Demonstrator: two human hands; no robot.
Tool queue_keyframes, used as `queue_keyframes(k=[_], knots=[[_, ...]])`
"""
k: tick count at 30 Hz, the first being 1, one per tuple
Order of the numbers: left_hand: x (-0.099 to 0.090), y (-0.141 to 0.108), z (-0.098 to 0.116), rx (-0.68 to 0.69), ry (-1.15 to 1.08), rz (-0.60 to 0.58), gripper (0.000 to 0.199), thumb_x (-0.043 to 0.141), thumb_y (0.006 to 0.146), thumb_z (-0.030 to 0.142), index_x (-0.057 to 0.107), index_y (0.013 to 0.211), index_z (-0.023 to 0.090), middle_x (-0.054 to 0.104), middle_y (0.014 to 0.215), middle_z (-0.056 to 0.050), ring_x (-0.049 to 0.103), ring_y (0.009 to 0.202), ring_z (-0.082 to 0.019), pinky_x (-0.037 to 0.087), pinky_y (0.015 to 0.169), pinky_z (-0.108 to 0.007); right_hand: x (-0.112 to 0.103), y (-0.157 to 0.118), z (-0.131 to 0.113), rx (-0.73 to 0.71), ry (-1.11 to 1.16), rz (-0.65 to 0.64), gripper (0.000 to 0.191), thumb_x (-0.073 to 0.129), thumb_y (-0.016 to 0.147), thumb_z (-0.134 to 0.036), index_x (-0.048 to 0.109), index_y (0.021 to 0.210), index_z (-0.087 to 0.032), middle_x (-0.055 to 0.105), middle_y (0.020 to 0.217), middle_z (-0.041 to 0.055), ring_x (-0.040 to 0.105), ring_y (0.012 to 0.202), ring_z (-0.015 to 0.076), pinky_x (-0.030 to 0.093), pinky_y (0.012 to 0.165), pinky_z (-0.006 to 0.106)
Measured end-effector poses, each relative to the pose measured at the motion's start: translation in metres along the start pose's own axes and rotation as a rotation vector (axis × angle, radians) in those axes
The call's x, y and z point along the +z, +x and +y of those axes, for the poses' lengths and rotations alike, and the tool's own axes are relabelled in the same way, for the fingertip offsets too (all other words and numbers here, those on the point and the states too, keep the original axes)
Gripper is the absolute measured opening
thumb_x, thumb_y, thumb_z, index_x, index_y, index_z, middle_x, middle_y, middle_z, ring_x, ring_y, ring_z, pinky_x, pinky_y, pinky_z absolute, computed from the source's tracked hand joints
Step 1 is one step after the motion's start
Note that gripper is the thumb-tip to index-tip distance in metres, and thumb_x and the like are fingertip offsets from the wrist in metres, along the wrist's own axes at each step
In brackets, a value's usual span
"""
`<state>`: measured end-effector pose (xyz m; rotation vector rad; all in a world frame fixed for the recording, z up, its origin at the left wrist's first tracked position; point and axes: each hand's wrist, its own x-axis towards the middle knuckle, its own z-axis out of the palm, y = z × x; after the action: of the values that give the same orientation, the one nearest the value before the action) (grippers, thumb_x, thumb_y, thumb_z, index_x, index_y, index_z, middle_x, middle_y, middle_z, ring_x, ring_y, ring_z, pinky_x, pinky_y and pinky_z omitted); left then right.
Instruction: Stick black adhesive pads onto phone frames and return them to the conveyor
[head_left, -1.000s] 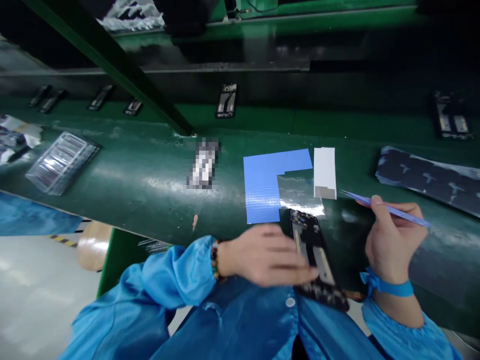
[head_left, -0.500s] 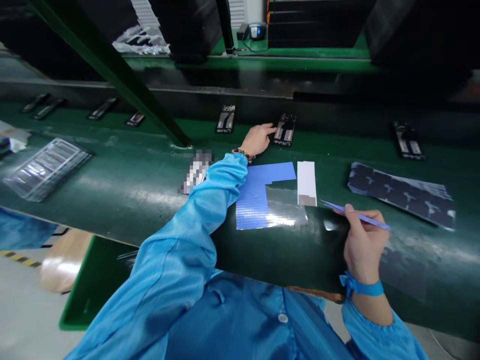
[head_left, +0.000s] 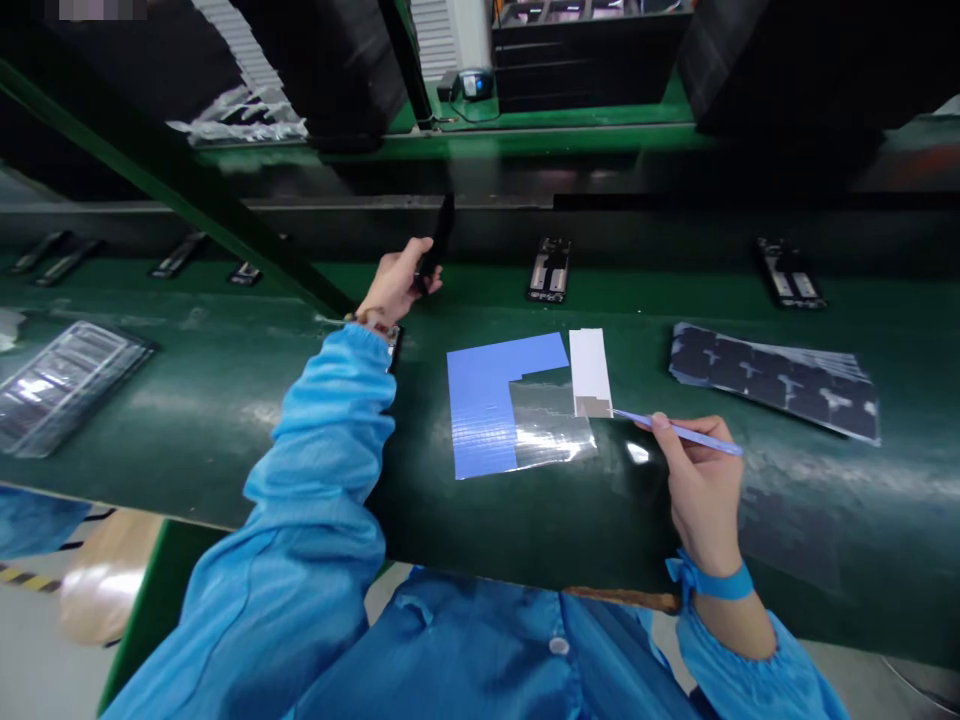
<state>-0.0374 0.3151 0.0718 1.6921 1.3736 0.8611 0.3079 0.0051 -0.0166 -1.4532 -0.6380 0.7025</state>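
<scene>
Out over the far side of the bench, my left hand (head_left: 399,282) is closed on a phone frame (head_left: 445,232). The frame is tipped on edge, so mostly its dark side shows. Another phone part (head_left: 395,348) lies partly hidden under my left wrist. My right hand (head_left: 703,495) pinches lilac tweezers (head_left: 701,436), whose tips reach the lower right corner of a white label sheet (head_left: 589,362). Left of that sheet lie a blue sheet (head_left: 481,415) and a clear film (head_left: 555,437). A phone frame with exposed insides (head_left: 550,270) rests farther back.
Patterned dark sheets (head_left: 776,380) lie fanned on the right, below another phone frame (head_left: 791,274). Clear plastic trays (head_left: 71,385) are stacked at the left. A green post (head_left: 187,190) slants across the bench. More frames (head_left: 178,255) line the far left.
My left hand has moved left, from beside one phone frame to another, which it has lifted and tipped. The tweezers' tips have come to the white sheet's corner. The view has shifted.
</scene>
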Motion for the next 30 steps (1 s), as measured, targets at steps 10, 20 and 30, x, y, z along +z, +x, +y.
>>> queue_keyframes(k=[10,20,30], knots=[[0.099,-0.149,0.011,-0.170,-0.536,-0.236,0.066,0.078,0.089,0.081,0.068,0.118,0.023,0.077,0.095,-0.004,0.074,0.084,-0.019,0.061,0.074,-0.035,0.028,0.043,-0.036,-0.033,0.145,-0.145,0.040,0.101,0.081,-0.047,0.069,0.086,-0.024,0.070,0.080,-0.0023,0.081,0.082,0.0199,0.069,0.100,0.043],[0.135,-0.195,0.007,0.005,-0.218,-0.410,0.062,0.089,0.080,0.027,0.056,0.132,0.025,0.077,0.112,-0.002,0.076,0.097,-0.023,0.061,0.084,-0.037,0.116,0.064,-0.007,-0.041,0.012,-0.315,0.056,0.106,0.069,-0.055,0.061,0.085,-0.026,0.074,0.081,-0.0027,0.082,0.082,0.0238,0.070,0.081,0.042],[0.137,-0.204,0.001,0.445,0.356,-0.344,0.035,0.084,0.102,0.043,0.065,0.122,0.021,0.078,0.114,-0.009,0.069,0.116,-0.033,0.057,0.095,-0.047,0.115,0.053,0.000,-0.171,-0.213,-0.395,0.046,0.099,0.080,-0.057,0.065,0.084,-0.026,0.076,0.083,0.0003,0.079,0.084,0.0247,0.065,0.083,0.041]])
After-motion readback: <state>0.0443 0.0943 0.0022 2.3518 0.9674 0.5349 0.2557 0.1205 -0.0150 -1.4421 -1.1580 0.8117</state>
